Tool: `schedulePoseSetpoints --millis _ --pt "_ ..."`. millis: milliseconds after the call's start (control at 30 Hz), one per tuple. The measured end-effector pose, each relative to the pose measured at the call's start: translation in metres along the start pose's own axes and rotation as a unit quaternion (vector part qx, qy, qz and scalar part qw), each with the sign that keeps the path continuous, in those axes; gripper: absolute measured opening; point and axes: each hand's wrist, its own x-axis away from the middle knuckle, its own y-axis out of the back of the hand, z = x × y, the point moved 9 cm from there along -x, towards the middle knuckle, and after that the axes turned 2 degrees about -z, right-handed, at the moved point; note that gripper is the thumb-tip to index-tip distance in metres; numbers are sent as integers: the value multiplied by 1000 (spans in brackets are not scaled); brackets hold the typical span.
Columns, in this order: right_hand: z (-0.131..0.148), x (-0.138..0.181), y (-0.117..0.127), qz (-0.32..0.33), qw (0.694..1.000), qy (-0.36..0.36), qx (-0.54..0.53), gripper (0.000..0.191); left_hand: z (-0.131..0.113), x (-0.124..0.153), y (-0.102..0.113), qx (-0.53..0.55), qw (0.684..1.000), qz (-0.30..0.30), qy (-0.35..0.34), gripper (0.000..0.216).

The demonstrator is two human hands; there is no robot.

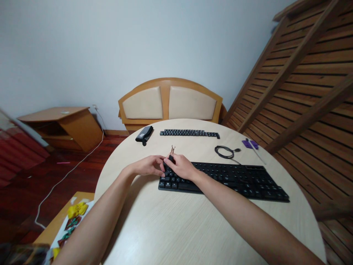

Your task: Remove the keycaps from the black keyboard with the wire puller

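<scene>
A black keyboard (242, 182) lies across the table, its left end between my hands. My right hand (182, 166) is closed over the upper left keys, holding a keycap puller (171, 157) with a dark handle. Its two thin wire prongs point up and away from the keys. At the keyboard's left edge, my left hand (151, 166) has its fingers bent and apart, thumb and fingertips touching the end keys. Whether a small keycap sits under those fingertips is hidden. Loose black keycaps (187, 133) stand in rows farther back.
On the round table (176, 228) are a dark folded pouch (144, 134), a coiled cable (224, 151) and a purple item (249, 144) with a thin stick. A headboard (193, 101) stands behind. Slatted wood (303, 73) leans at right. A low side table (63, 125) stands left.
</scene>
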Motion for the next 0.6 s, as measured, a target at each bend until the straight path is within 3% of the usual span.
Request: schedulePoseSetpoints --millis 267,600 --pt "3 0 0 18 1000 11 -4 35 8 1 2 -24 1000 -7 16 20" --pt "-5 -1 -6 52 997 -36 -55 43 5 1 2 -35 999 -5 -4 17"
